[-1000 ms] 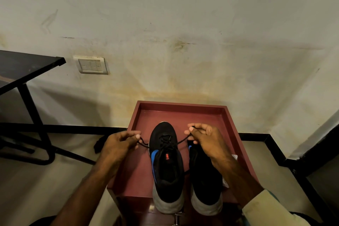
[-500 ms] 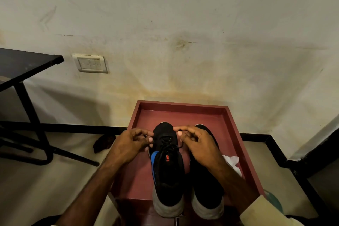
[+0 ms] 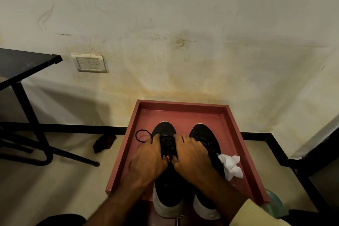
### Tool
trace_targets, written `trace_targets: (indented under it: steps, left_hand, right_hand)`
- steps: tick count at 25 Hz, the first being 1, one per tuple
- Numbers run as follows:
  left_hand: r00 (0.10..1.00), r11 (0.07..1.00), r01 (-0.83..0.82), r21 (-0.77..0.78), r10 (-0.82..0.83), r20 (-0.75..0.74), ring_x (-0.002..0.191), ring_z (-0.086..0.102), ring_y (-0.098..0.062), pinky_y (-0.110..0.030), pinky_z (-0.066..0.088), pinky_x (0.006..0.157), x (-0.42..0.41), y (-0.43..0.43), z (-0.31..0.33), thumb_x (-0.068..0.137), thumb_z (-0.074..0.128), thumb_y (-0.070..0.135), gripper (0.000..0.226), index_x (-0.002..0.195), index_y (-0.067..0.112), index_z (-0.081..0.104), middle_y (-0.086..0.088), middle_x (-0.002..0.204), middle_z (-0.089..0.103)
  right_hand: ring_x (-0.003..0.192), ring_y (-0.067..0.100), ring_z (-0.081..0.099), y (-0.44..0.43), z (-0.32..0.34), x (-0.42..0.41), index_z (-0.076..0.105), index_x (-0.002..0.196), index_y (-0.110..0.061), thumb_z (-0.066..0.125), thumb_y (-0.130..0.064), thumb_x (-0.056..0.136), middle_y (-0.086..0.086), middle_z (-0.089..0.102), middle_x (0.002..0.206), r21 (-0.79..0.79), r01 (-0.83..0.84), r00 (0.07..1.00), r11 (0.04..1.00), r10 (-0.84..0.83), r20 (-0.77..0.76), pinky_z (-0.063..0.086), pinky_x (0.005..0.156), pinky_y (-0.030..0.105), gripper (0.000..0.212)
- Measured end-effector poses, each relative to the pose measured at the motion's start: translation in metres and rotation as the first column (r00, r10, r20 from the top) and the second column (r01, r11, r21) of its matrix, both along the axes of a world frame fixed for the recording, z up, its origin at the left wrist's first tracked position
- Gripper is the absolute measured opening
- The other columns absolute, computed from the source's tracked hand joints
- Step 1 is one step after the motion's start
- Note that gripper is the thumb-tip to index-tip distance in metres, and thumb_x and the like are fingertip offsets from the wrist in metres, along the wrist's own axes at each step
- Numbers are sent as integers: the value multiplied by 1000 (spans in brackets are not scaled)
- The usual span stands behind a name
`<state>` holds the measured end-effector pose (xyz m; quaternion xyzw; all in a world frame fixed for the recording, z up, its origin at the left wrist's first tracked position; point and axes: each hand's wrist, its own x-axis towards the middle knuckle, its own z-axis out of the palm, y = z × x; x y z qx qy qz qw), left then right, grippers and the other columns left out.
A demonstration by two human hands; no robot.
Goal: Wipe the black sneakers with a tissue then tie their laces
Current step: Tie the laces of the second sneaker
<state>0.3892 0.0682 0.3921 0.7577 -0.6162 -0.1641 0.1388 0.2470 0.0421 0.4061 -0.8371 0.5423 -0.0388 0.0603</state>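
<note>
Two black sneakers (image 3: 201, 135) show white heels — one lace (image 3: 136, 136) loops leftward.

Two black sneakers (image 3: 170, 194) with pale soles stand side by side at lower centre, toes pointing up the frame. A loop of their black laces (image 3: 136, 135) lies left of the left sneaker (image 3: 164, 128). A crumpled white tissue (image 3: 231, 166) lies just right of the right sneaker (image 3: 201, 134).

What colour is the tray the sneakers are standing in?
Dull red, close to maroon. The tray shows plainly in the head view.
</note>
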Motion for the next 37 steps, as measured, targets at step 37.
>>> trace_targets:
  steps: [37]
  left_hand:
    - [479,965,-261,-2,128,-869,85,75,-14,-29,60,77,43,-16,24,101,61,7,18,115,15,68,-4,92,79]
  right_hand:
    - [79,9,73,-32,9,-21,76,95,-26,66,-46,97,-5,77,82,327,114,858,938,-259,444,60,80,29,22]
